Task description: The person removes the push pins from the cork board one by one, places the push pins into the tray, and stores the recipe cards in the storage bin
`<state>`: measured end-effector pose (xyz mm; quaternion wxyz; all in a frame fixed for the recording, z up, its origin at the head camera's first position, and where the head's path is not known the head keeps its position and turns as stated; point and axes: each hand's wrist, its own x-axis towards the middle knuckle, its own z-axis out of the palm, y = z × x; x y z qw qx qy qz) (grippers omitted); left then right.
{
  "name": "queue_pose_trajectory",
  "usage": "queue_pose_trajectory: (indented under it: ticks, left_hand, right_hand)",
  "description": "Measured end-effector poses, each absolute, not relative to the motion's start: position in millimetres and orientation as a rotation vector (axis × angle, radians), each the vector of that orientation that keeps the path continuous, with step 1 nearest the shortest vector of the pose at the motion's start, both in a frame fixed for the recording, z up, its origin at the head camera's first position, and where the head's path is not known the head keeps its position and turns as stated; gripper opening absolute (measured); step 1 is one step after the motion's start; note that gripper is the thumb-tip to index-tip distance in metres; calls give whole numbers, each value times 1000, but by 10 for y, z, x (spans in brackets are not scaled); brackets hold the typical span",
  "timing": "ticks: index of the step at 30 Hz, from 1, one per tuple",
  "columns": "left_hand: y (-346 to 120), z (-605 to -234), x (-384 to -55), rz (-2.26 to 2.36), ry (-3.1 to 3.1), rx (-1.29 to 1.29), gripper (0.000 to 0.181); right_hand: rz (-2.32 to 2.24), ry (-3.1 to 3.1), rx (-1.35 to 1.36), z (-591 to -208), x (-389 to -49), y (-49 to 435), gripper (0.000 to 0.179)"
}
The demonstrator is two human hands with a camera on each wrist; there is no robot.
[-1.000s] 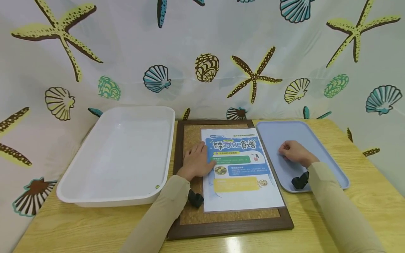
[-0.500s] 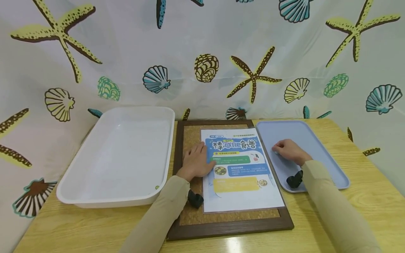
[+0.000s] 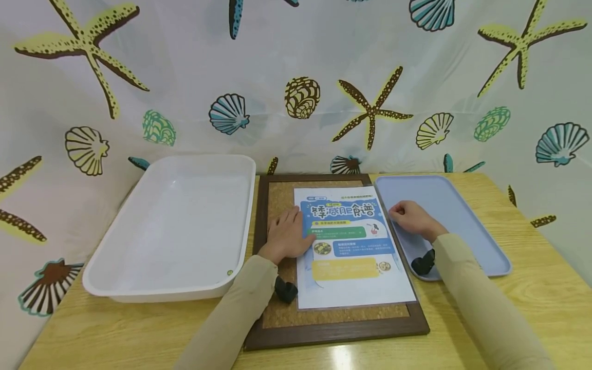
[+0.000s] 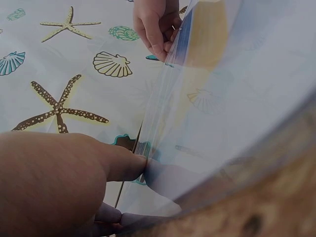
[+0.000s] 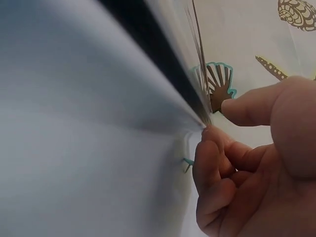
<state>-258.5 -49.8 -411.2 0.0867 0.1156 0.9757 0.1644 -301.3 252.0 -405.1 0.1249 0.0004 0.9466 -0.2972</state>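
A printed sheet [image 3: 347, 293] with blue, green and yellow blocks lies on a cork board [image 3: 282, 198] with a dark brown frame [image 3: 337, 331]. In the head view my left hand [image 3: 288, 236] rests flat across the sheet's left side and the cork, fingers extended. Its thumb [image 4: 126, 165] touches the glossy sheet in the left wrist view. My right hand [image 3: 413, 218] hovers at the tray's left rim beside the frame. Its fingers [image 5: 210, 163] are curled and the thumb [image 5: 247, 106] stands apart from them. Whether something small sits at those fingertips cannot be made out.
A light blue tray [image 3: 458, 221] stands right of the board. To the left is a large, deep white tub [image 3: 185, 205], close to my left forearm. A shell-patterned curtain [image 3: 273, 67] hangs behind the wooden table [image 3: 546, 288].
My right hand has moved left across the blue tray, from its middle to its left rim by the board. The left hand has stayed in place on the sheet.
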Motion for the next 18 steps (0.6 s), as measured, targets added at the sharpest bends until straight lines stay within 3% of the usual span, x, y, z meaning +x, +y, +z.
queue_pose_trajectory:
  ticks: [18]
  left_hand:
    - [-494,-4119,-2591,487,2897,337,73]
  right_hand:
    - [-962,2713,69,-4034,-2970,2416,43]
